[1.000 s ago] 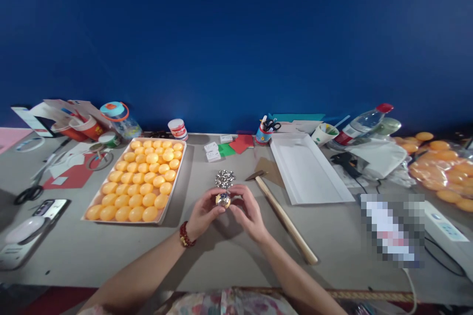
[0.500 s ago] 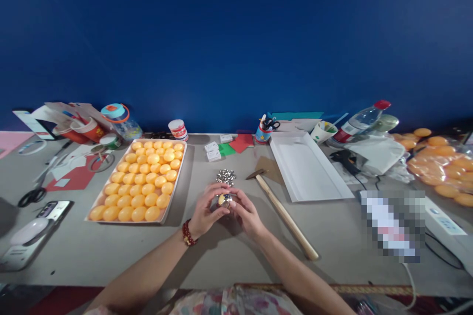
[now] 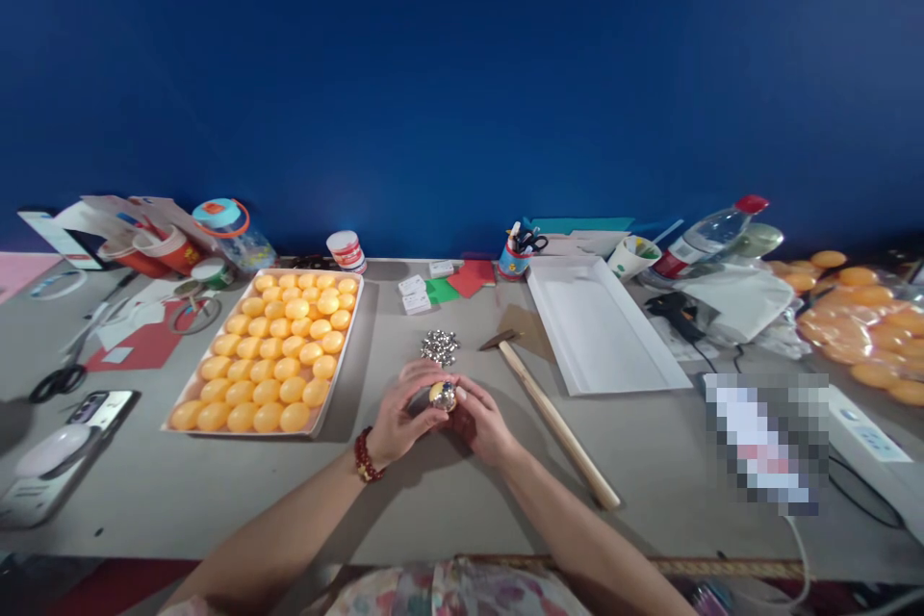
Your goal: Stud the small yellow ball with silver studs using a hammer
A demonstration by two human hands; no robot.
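Between my hands is an orange ping-pong ball [image 3: 443, 396], its visible side largely covered with shiny silver studs that look like thumbtacks. My left hand [image 3: 406, 412] wraps around the ball's left side, thumb below and fingers above. On the right, my right hand [image 3: 482, 418] closes in with fingertips against the ball; whether they pinch a single stud is too small to tell. Just beyond the fingers lies a loose pile of silver thumbtacks [image 3: 440, 346]. A shallow box [image 3: 326, 412] to the left holds rows of plain orange balls [image 3: 278, 349].
A hammer [image 3: 559, 428] with a wooden handle lies right of my hands. Behind it sits a white tray [image 3: 610, 332]. Small white boxes [image 3: 415, 295] and a pen cup [image 3: 514, 260] stand near the blue wall. Bagged orange balls [image 3: 859, 318] are far right, scissors [image 3: 58, 383] far left.
The ball has turned in my hands, showing more silver studs and less orange. My right fingers have shifted slightly along its side. The view has moved a little.
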